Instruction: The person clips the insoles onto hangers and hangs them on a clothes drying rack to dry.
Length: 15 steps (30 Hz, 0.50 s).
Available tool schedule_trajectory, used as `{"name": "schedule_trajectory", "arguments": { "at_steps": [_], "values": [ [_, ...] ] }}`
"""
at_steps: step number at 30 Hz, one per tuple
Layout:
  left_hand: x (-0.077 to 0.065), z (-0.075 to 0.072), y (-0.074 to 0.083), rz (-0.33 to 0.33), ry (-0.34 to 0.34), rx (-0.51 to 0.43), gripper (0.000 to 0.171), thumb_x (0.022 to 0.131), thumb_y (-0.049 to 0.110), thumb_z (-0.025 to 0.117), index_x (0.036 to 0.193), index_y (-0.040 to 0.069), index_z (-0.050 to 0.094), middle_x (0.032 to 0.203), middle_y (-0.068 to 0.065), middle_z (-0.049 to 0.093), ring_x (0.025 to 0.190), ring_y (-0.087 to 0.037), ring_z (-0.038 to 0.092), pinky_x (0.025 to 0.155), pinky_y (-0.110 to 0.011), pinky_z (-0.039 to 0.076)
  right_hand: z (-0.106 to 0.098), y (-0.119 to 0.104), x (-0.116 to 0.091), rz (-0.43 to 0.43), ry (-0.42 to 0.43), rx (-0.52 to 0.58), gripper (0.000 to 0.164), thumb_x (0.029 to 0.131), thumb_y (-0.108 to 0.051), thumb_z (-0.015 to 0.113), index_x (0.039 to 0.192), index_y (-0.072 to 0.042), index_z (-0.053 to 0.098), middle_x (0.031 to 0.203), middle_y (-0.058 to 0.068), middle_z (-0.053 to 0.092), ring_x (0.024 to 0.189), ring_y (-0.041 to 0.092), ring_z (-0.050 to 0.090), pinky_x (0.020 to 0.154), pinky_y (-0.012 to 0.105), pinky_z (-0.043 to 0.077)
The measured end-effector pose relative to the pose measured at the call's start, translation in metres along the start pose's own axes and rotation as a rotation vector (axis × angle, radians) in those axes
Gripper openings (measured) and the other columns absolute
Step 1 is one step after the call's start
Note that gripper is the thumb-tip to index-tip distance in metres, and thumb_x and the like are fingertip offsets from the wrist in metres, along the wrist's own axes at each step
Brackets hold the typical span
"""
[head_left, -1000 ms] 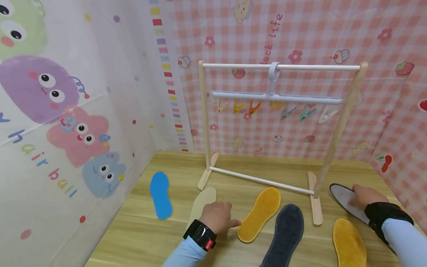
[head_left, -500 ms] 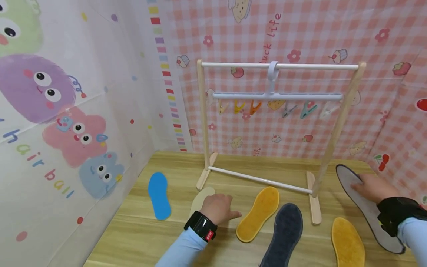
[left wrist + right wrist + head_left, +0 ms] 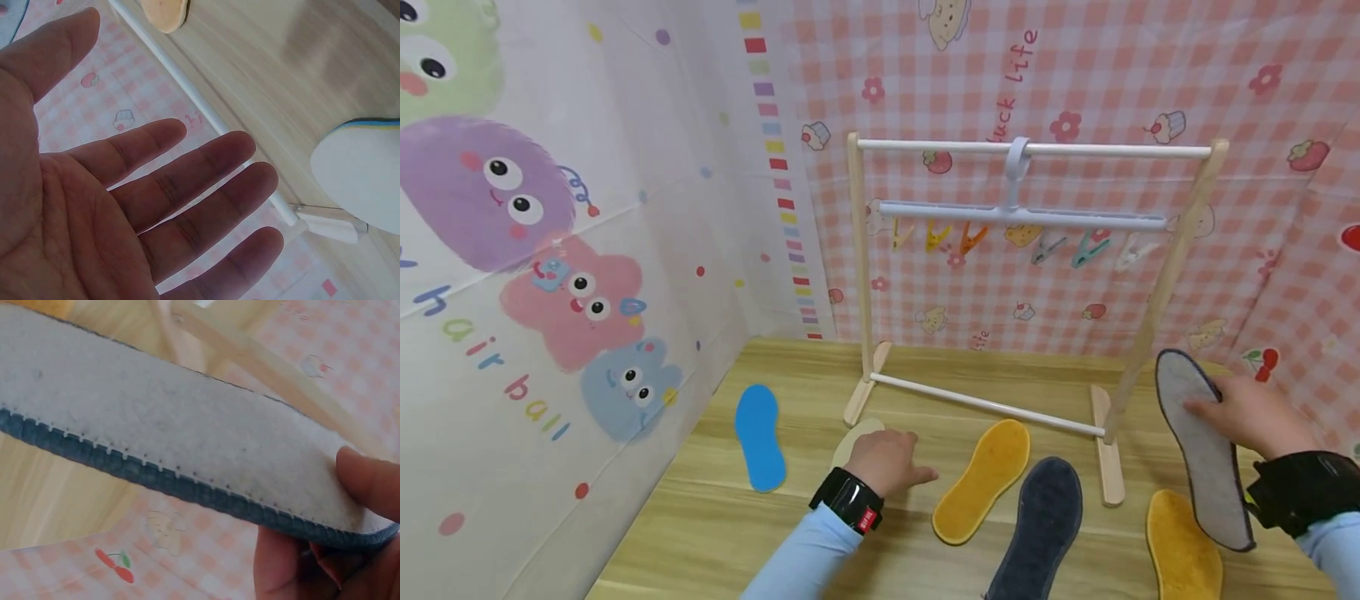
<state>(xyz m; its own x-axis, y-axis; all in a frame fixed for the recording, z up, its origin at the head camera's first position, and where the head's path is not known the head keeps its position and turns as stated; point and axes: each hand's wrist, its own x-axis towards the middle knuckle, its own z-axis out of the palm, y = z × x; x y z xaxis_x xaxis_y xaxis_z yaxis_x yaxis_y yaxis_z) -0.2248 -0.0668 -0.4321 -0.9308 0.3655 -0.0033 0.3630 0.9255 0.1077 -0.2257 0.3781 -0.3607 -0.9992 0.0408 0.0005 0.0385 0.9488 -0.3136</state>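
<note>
Near "hair ball" sheet point(image 3: 625, 108), "luck life" gingham point(image 3: 940, 92), right hand point(image 3: 1258, 412) gripping grey insole point(image 3: 1201, 454), left hand point(image 3: 883, 461) spread

Head cam looks dn, wrist cams v. close.

Gry insole point(image 3: 1208, 471) matt, felt-like; tbl point(image 3: 700, 525) smooth wd-look

A dark-edged grey insole point(image 3: 1210, 458) slants in the right hand point(image 3: 1258, 415).
</note>
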Motion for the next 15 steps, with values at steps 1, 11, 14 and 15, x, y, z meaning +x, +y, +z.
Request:
{"name": "schedule_trajectory", "arguments": {
  "at_steps": [1,11,14,15],
  "values": [
    [0.000,0.000,-0.001,-0.001,0.001,-0.004,0.050,0.079,0.059,0.074,0.087,0.010,0.069,0.070,-0.006,0.064,0.060,-0.020,0.059,0.050,-0.036,0.045,-0.001,-0.002,-0.002,0.001,0.019,-0.003,0.059,0.095,-0.017,0.064,0.129,0.025,0.041,0.103,0.044,0.055,0.080,0.048,0.059,0.070,0.057,0.050],
    [0.004,-0.010,-0.002,0.000,0.000,-0.001,0.050,0.080,0.060,0.073,0.085,0.010,0.068,0.066,-0.005,0.060,0.058,-0.018,0.057,0.050,-0.034,0.045,-0.011,-0.029,-0.021,-0.011,0.051,0.028,0.060,0.102,-0.030,0.055,0.129,0.023,0.044,0.109,0.044,0.053,0.087,0.053,0.057,0.071,0.059,0.049],
    [0.005,-0.013,-0.002,0.007,0.014,0.008,0.051,0.080,0.060,0.073,0.088,0.010,0.069,0.069,-0.005,0.063,0.062,-0.019,0.060,0.053,-0.035,0.047,-0.011,-0.039,-0.026,-0.049,0.035,0.061,0.048,0.102,-0.032,0.055,0.111,0.016,0.059,0.087,0.029,0.061,0.072,0.037,0.058,0.060,0.047,0.049],
    [0.005,-0.014,-0.002,0.008,0.017,0.005,0.052,0.080,0.060,0.073,0.091,0.009,0.070,0.071,-0.006,0.065,0.064,-0.019,0.062,0.055,-0.035,0.048,-0.011,-0.042,-0.027,-0.065,0.035,0.067,0.046,0.102,-0.033,0.054,0.103,0.012,0.061,0.081,0.023,0.061,0.069,0.032,0.056,0.058,0.043,0.048]
  ]
}}
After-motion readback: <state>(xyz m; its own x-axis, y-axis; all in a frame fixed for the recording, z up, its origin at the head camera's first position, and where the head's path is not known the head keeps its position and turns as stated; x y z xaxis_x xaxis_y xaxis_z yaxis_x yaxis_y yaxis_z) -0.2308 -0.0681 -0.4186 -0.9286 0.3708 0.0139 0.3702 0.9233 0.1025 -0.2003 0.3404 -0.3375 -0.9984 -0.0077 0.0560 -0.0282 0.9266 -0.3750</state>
